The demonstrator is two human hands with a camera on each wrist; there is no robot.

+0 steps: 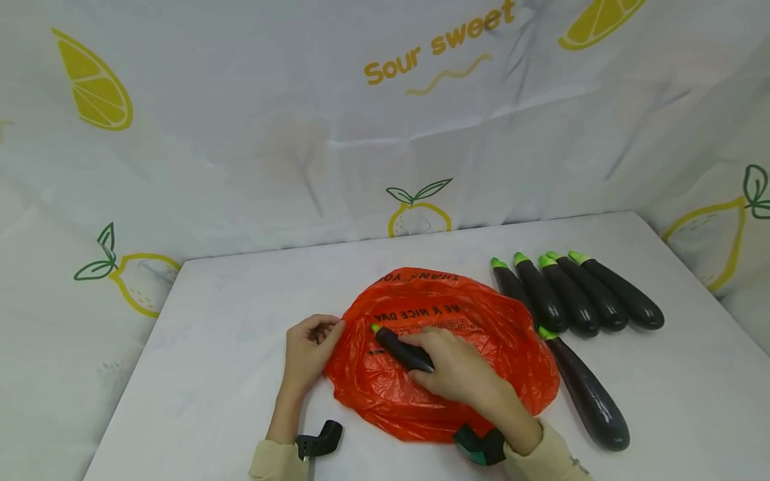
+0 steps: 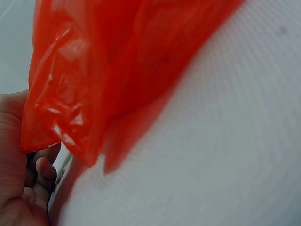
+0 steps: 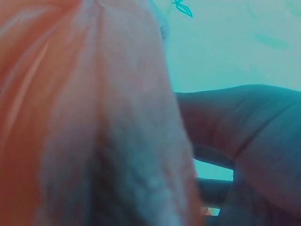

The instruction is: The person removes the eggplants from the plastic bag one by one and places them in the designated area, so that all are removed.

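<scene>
A red plastic bag (image 1: 385, 394) with black lettering lies spread on the white table. My left hand (image 1: 307, 354) pinches the bag's left edge between thumb and fingers; in the left wrist view, that hand (image 2: 14, 165) shows at the lower left beside the hanging plastic. My right hand (image 1: 457, 367) grips a dark eggplant (image 1: 402, 349) with a green stem end, over the middle of the bag. Its stem end points away to the left. Bag film fills the left of the right wrist view and hides the eggplant there.
Several more eggplants (image 1: 577, 297) lie side by side at the bag's back right. A single eggplant (image 1: 592, 397) lies nearer, its stem end against the bag's right edge. Behind the white table (image 1: 210, 334) hangs a lemon-printed cloth (image 1: 240, 133).
</scene>
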